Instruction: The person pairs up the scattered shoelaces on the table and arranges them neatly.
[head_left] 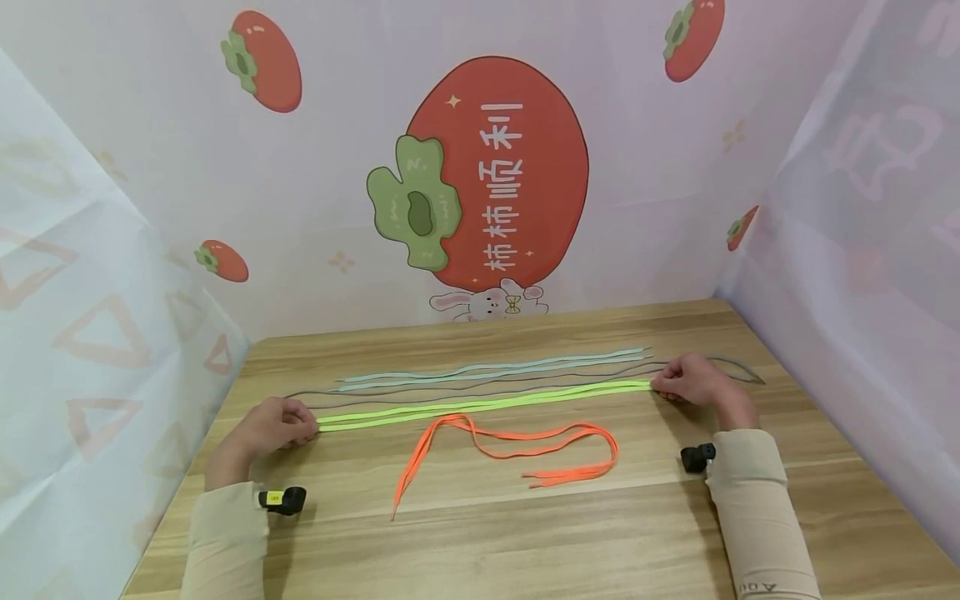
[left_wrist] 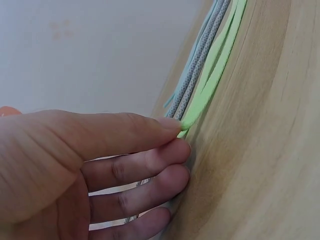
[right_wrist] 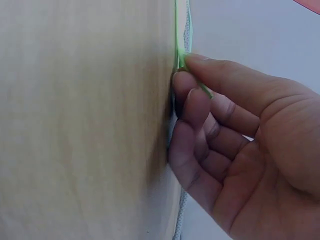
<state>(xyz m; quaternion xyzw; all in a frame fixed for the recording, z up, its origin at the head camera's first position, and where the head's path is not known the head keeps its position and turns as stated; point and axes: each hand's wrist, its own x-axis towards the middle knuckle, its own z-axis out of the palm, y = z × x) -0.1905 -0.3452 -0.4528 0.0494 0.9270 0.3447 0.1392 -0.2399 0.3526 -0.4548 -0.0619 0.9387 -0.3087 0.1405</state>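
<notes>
A neon yellow-green shoelace (head_left: 480, 407), doubled into two near-parallel strands, stretches across the table between both hands. At its left end my left hand (head_left: 272, 427) pinches it between thumb and fingers. My right hand (head_left: 693, 380) pinches the other end, and in the right wrist view a short tip of the green shoelace (right_wrist: 204, 89) sticks out past the fingers. Just behind it runs a grey shoelace (head_left: 480, 384), passing behind both hands. Farther back lies a light blue shoelace (head_left: 510, 367), also doubled. An orange shoelace (head_left: 558, 433) lies nearer the front in a loose bend.
The wooden table (head_left: 480, 542) meets a patterned backdrop (head_left: 637, 167) at the back, with sheets hanging on both sides. Small black cameras (head_left: 288, 500) are strapped at the wrists, over beige sleeves (head_left: 757, 508).
</notes>
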